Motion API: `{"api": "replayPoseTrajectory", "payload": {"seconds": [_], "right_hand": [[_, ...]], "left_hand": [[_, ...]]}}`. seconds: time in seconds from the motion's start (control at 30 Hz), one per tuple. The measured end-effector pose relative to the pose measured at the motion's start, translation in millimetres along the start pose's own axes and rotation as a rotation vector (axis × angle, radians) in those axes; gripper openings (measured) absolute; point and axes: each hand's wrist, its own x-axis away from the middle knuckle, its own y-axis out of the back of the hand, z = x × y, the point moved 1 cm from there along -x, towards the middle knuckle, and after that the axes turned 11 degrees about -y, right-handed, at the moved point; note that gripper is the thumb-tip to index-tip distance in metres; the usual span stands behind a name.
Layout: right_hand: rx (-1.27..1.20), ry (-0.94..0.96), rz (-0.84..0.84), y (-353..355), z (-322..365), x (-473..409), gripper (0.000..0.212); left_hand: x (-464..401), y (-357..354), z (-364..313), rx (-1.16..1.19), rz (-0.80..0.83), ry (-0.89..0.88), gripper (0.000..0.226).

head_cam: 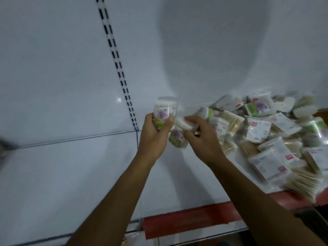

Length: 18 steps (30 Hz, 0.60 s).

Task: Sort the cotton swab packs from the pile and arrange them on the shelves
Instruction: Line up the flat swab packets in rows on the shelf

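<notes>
Clear plastic wrapping with a purple flower and green band is showing on the upright swab pack (162, 113), which the left hand (154, 137) is gripping from below, thumb curled across the front and fingers wrapped behind; its long axis is running vertically, with the white cotton tips pointing up. Just to its right, the right hand (201, 137) is curling its fingers around a second flowered pack (177, 137), which is lying tilted, its white tips pointing up toward the left hand and its green end angled down; motion blur is hiding exactly how the fingertips are sitting on it. Both hands are hovering close together above the white shelf (71, 174), near its back edge. Further right, the pile of swab packs (269, 132) is sprawling across the shelf, mixing flowered packs with flat packs of wooden-stemmed swabs, spilling toward the red front strip (186, 221). Behind everything, the white back panel (53, 59) is carrying a slotted upright rail (115, 55).
</notes>
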Motion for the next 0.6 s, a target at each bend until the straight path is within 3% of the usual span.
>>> {"api": "replayPoseTrajectory", "payload": {"seconds": [0.2, 0.47, 0.6], "right_hand": [[-0.176, 0.022, 0.175, -59.8, 16.8, 14.6, 0.029], [-0.212, 0.076, 0.440, -167.6, 68.2, 66.0, 0.024], [-0.188, 0.141, 0.571, -239.9, 98.3, 106.4, 0.025]], "left_hand": [[35.1, 71.5, 1.3, -0.081, -0.185, 0.019, 0.023], [89.7, 197.7, -7.4, -0.058, -0.425, 0.041, 0.032], [118.5, 288.2, -16.5, -0.058, -0.584, -0.003, 0.023]]}}
